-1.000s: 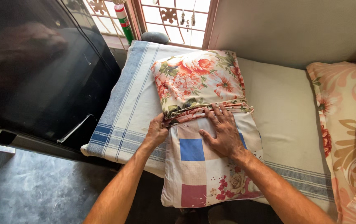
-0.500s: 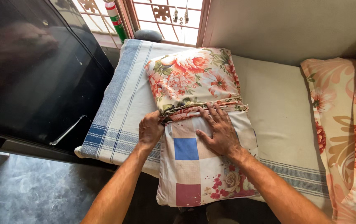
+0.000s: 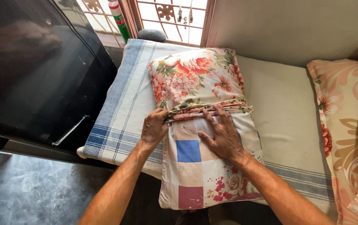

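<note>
Home bedroom: bed [image 3: 287, 108], pillow [image 3: 199, 79]

L hand [image 3: 154, 128] grips floral cover [image 3: 197, 79] edge; R hand [image 3: 224, 135] flat on patchwork pillow [image 3: 199, 175].

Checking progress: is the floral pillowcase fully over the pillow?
No, partly on. The floral pillowcase covers the far half; its bunched edge sits mid-pillow, leaving the patchwork pillow exposed.

The far half of the pillow [image 3: 210, 166] is buried inside the floral cover [image 3: 195, 77]. The left hand [image 3: 154, 128] has its fingertips tucked under the bunched hem, so can't see them. The second floral pillow [image 3: 354, 129] gets chopped by the right edge.
</note>
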